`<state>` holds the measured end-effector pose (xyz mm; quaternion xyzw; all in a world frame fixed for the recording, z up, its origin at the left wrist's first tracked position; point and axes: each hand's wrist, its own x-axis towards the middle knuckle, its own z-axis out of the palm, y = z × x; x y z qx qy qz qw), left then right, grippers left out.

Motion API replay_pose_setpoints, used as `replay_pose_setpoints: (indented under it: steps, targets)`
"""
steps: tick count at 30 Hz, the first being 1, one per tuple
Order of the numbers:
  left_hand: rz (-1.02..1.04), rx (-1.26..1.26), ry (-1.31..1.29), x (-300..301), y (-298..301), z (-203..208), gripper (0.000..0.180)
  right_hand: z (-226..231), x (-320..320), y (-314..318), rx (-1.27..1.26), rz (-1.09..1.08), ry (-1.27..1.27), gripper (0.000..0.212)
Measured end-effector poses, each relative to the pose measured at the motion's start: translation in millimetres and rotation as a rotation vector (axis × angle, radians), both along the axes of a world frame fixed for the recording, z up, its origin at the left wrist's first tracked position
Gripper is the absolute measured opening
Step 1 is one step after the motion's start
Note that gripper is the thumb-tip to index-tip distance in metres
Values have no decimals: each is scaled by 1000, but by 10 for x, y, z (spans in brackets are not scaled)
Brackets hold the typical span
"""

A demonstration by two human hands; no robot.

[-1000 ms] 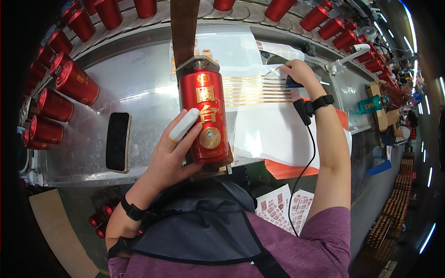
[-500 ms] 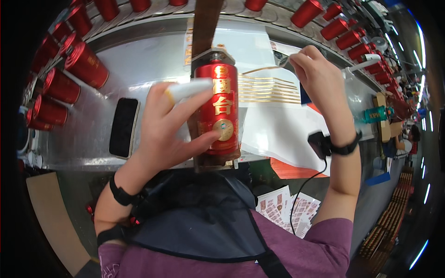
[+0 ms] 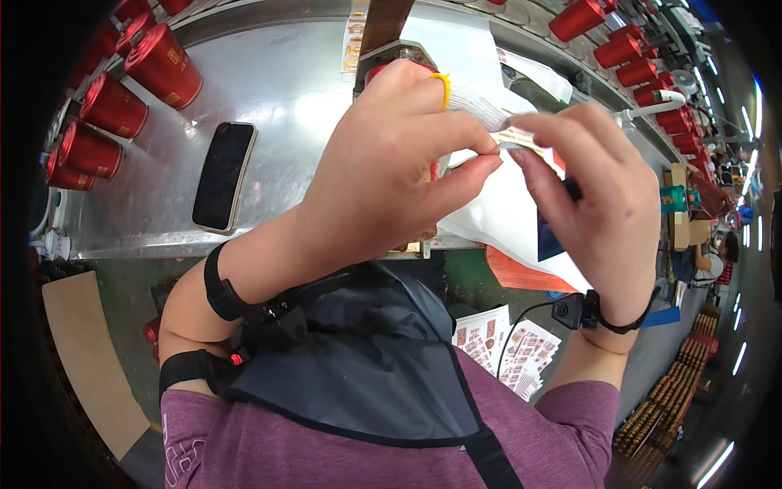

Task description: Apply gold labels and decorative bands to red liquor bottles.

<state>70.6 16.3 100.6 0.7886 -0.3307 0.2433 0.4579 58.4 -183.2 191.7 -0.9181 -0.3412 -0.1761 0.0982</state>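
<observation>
In front of me my left hand (image 3: 383, 163) pinches a thin white strip with gold markings (image 3: 521, 139) between thumb and forefinger. One of its other fingers wears a white ribbed cover (image 3: 479, 106) with a yellow band (image 3: 445, 88) round its base. The right hand (image 3: 607, 183) closes thumb and fingertips on the strip's other side, partly blurred. Behind my left hand stands a red bottle (image 3: 376, 73) in a holder; the hand covers nearly all of it.
A black phone (image 3: 224, 175) lies on the metal table (image 3: 285, 90). Red bottles (image 3: 164, 67) stand at far left, others (image 3: 577, 20) at far right. White paper (image 3: 481, 204) lies beneath the hands, an orange-red sheet (image 3: 521, 273) at the table's edge. Printed sheets (image 3: 493, 342) sit below.
My left hand has left the bottle's front and moved right and up to the strip. The right hand has come down to meet it. The view has shifted slightly.
</observation>
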Motion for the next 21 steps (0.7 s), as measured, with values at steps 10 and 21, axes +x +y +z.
replay_pose_setpoints:
  steps: [10,21]
  targets:
    - [-152,-293,520,-220,294,-345,12,-748,-130,109,830,34,1054,67]
    - [-72,-375,794,-481,488,-620,10,-644,-195,-122,668,-110,1098,9]
